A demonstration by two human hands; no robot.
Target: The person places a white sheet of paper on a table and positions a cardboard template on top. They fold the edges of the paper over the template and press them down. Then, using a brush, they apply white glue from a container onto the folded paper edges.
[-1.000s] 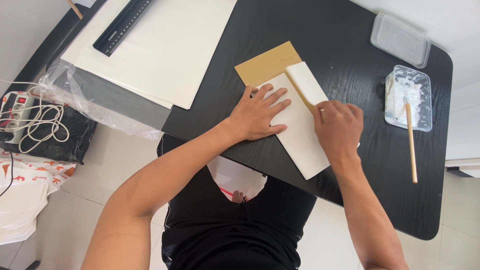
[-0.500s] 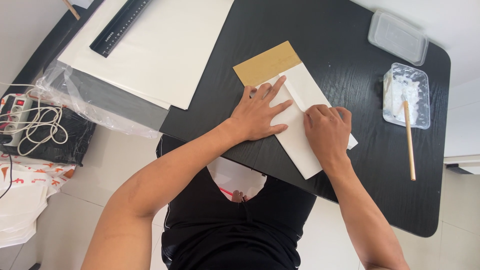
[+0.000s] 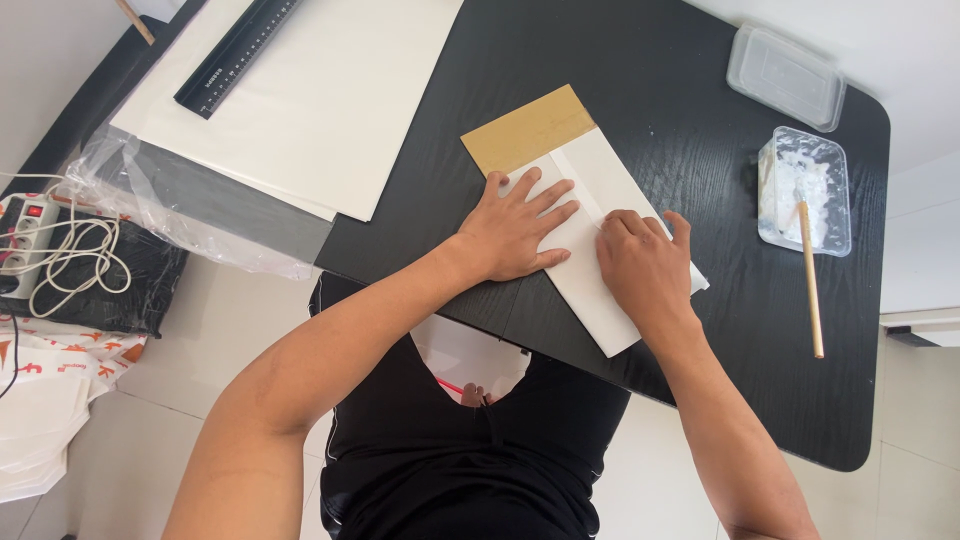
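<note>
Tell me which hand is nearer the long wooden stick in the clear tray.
Right. The right hand lies on the white folded paper, beside the long wooden stick; the left hand is farther away.

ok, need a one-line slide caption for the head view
Both hands, left hand and right hand, press flat on white paper over a tan board on a black table.

Up top, a black ruler [image 3: 238, 55] lies across large white sheets [image 3: 330, 100], clear plastic wrap [image 3: 200, 215] trailing beneath. Far right, a clear lid [image 3: 786, 77], then a clear tub [image 3: 806, 190] of white paste, perhaps glue, wooden stick [image 3: 811, 280] resting inside. A power strip [image 3: 30, 235] sits on the floor.
</note>
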